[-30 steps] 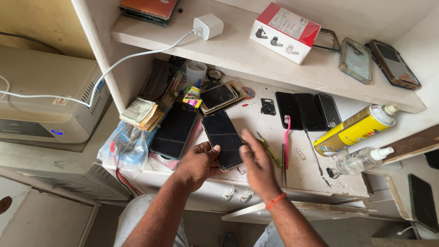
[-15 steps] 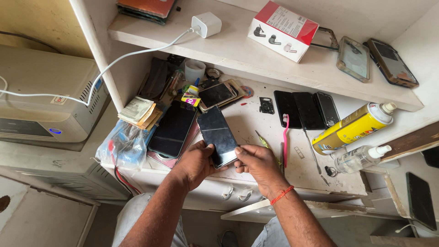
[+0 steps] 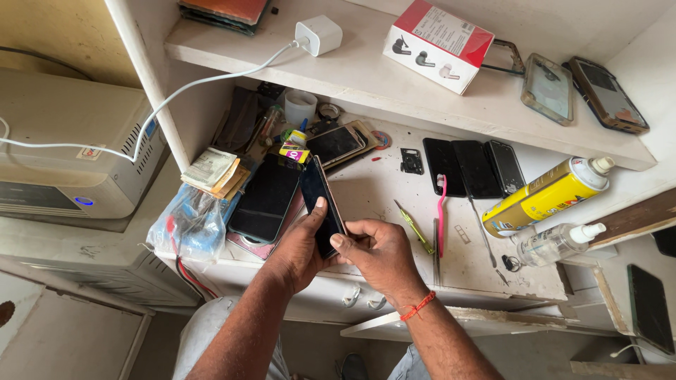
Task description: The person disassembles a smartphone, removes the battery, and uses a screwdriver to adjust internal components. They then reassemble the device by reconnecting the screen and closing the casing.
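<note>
I hold a dark phone (image 3: 322, 205) tilted up on its edge over the near side of the table (image 3: 366, 193). My left hand (image 3: 299, 246) wraps it from the left, thumb lying flat on the glass. The fingers (image 3: 346, 239) of my right hand (image 3: 380, 255) pinch its near end. It looks to me like I am working at the phone's lower edge, which would want a firm grip and a careful pull.

On the table to the left lies a bigger phone (image 3: 266, 198) face up, and to the right a pink tool (image 3: 441, 214) and a yellow spray can (image 3: 546, 195). A white shelf (image 3: 394, 91) above carries a red and white box (image 3: 438, 43). The place is a cramped, scuffed repair corner.
</note>
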A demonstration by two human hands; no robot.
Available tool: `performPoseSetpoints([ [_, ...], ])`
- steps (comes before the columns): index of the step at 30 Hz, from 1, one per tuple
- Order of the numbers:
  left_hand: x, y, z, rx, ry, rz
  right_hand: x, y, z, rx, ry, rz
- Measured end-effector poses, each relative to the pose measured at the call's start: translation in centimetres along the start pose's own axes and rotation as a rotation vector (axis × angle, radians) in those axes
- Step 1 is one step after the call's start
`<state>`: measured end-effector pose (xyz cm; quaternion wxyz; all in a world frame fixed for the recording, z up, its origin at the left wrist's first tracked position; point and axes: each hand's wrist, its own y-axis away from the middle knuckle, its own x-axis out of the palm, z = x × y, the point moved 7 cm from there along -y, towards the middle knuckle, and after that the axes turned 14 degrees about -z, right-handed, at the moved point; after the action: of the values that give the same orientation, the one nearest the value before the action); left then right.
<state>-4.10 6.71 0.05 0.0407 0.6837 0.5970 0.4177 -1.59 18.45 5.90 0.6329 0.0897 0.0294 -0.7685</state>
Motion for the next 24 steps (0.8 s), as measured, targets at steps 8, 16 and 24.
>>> performPoseSetpoints([
  [8,-0.4,-0.7,0.5,0.015,-0.004,-0.018,-0.3,0.1,0.0,-0.054,0.076,0.017],
  [16,-0.5,-0.9,0.8,0.006,-0.002,-0.058,-1.8,-0.9,-2.4,0.072,0.005,-0.003],
  [24,0.0,-0.9,0.6,0.004,0.041,-0.063,-3.9,-1.3,-5.7,0.446,-0.305,-0.031],
])
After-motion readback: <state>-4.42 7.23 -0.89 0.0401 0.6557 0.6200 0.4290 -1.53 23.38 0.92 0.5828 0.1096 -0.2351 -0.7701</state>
